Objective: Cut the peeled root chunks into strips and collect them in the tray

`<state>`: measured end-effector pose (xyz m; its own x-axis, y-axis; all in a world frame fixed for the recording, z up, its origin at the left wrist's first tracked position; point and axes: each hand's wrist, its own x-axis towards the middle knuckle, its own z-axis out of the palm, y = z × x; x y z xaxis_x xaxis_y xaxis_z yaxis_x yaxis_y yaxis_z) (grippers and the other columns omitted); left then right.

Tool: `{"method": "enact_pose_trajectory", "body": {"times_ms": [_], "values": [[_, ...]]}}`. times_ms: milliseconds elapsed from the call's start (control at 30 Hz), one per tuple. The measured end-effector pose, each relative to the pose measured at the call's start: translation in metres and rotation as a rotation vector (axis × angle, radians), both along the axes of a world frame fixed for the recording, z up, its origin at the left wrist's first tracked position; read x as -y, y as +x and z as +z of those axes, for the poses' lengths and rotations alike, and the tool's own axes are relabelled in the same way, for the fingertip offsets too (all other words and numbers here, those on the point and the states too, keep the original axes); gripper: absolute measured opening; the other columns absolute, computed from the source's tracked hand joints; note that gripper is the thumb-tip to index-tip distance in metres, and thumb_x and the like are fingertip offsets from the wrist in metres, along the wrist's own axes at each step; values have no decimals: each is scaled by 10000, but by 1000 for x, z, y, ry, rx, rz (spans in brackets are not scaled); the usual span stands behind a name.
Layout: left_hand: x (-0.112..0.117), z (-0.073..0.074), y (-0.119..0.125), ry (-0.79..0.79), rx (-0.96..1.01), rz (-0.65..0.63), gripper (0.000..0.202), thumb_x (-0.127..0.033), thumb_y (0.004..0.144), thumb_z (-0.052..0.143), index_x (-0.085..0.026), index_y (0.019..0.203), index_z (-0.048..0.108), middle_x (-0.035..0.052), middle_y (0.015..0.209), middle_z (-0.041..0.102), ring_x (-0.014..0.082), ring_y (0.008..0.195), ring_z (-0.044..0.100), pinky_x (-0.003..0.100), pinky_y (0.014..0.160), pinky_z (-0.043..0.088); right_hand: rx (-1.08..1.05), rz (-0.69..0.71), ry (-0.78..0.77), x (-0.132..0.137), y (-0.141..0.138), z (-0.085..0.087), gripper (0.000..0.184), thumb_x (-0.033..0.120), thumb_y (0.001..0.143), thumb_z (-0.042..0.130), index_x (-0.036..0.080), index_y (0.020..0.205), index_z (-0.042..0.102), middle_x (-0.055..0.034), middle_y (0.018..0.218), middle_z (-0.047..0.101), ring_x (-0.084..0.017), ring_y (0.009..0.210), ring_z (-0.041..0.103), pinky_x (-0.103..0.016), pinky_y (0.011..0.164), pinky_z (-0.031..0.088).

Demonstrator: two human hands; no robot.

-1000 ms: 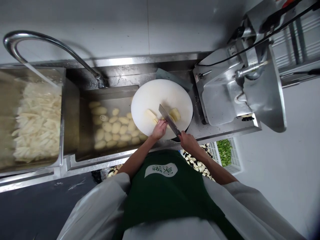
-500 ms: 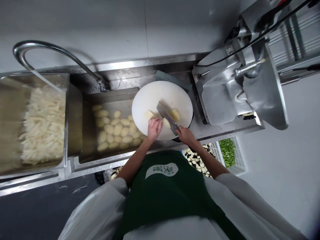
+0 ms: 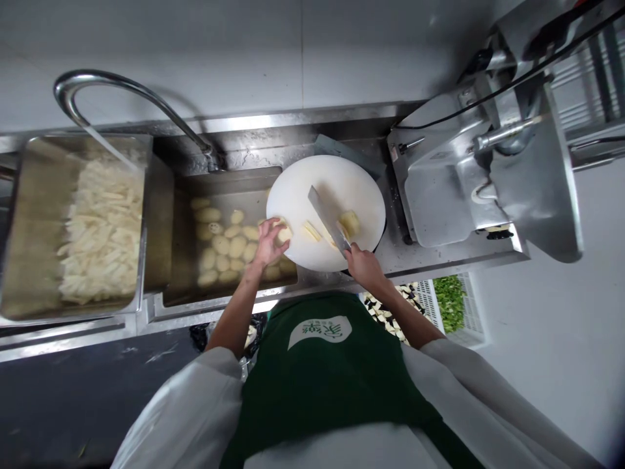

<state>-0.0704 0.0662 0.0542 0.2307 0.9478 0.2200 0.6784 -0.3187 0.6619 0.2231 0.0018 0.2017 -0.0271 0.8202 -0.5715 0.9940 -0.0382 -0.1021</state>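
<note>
My right hand point(image 3: 364, 266) is wrapped round the handle of a cleaver point(image 3: 326, 215), whose blade lies aslant over the round white cutting board point(image 3: 312, 185). Beside the blade on its right sits a peeled potato chunk point(image 3: 350, 223). Thin cut potato pieces point(image 3: 311, 230) lie just left of the blade, others partly under it. At the board's left edge, my left hand point(image 3: 269, 243) has its fingers curved around a pale potato piece point(image 3: 284, 229).
Peeled potatoes point(image 3: 221, 245) lie in water in the sink point(image 3: 180, 286) to the left. Beyond, a steel tub point(image 3: 29, 221) holds potato strips under a tap point(image 3: 141, 94). A slicer point(image 3: 439, 202) stands at right. Below are diced eggplant point(image 3: 385, 312) and a crate of chopped greens point(image 3: 448, 303).
My left hand has moved left from beside the blade to the board's edge with a potato piece. The cleaver stays on the board, and thin pieces now show left of it.
</note>
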Motion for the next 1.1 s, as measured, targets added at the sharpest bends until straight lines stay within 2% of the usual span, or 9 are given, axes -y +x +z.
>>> {"method": "enact_pose_trajectory", "body": {"times_ms": [100, 267, 367, 500, 600, 700, 767, 900, 1100], "values": [[7, 2, -7, 2, 7, -48, 361, -353, 820, 741, -235, 1145, 640, 111, 1372, 512, 306, 1302, 464, 498, 1124, 385, -30, 68, -14, -3, -13, -4, 376, 346, 1078, 277, 142, 1242, 548, -185, 1036, 732, -284, 994, 706, -326, 846, 468], [24, 0, 8, 133, 29, 233, 225, -388, 885, 694, -226, 1035, 652, 120, 1274, 568, 317, 1265, 477, 543, 1108, 369, -65, 125, 15, -19, -37, -25, 367, 285, 1077, 262, 146, 1214, 573, -168, 1043, 732, -274, 1012, 702, -314, 841, 483], [33, -4, 21, 189, 35, 257, 119, -345, 937, 636, -233, 973, 657, 93, 1178, 626, 300, 1209, 486, 539, 1046, 403, -81, 147, 13, -31, -45, -36, 371, 248, 1073, 255, 123, 1200, 581, -169, 1063, 726, -268, 1025, 697, -308, 836, 493], [37, -7, 32, 228, 85, 269, 87, -313, 957, 612, -253, 906, 650, 58, 1125, 654, 266, 1192, 501, 508, 1034, 418, -52, 154, 6, -37, -46, -33, 375, 299, 1080, 274, 127, 1205, 583, -171, 1058, 719, -265, 1019, 693, -323, 853, 498], [36, -5, 30, 239, 140, 407, 125, -317, 969, 580, -229, 903, 640, 73, 1089, 647, 241, 1124, 552, 492, 1039, 423, -54, 151, 62, -34, -49, -27, 388, 307, 1074, 283, 118, 1220, 588, -184, 1031, 716, -276, 999, 691, -343, 856, 500], [31, -4, 20, 193, 171, 530, 170, -347, 976, 546, -209, 923, 630, 84, 1088, 627, 232, 1115, 574, 466, 1049, 427, -99, 139, 94, -32, -57, -30, 399, 266, 1064, 277, 92, 1218, 602, -189, 1002, 721, -277, 970, 692, -346, 848, 504], [25, -5, 14, 130, 191, 513, 192, -377, 974, 544, -205, 982, 629, 99, 1164, 613, 239, 1186, 558, 449, 1079, 417, -124, 138, 75, -35, -63, -36, 395, 239, 1056, 283, 83, 1202, 615, -191, 1005, 724, -275, 962, 691, -347, 851, 503], [17, -9, 14, -1, 189, 371, 273, -416, 968, 560, -199, 1122, 623, 119, 1299, 590, 250, 1276, 515, 427, 1115, 396, -121, 127, 52, -45, -65, -44, 374, 248, 1053, 324, 86, 1185, 634, -189, 1034, 720, -278, 983, 683, -351, 870, 496], [39, -10, 39, -35, 148, 413, 268, -436, 947, 620, -214, 1093, 658, 110, 1247, 611, 275, 1249, 509, 459, 1125, 349, -105, 107, 54, -44, -68, -26, 340, 245, 1053, 354, 103, 1168, 640, -177, 1025, 724, -273, 976, 695, -338, 853, 490]]}}
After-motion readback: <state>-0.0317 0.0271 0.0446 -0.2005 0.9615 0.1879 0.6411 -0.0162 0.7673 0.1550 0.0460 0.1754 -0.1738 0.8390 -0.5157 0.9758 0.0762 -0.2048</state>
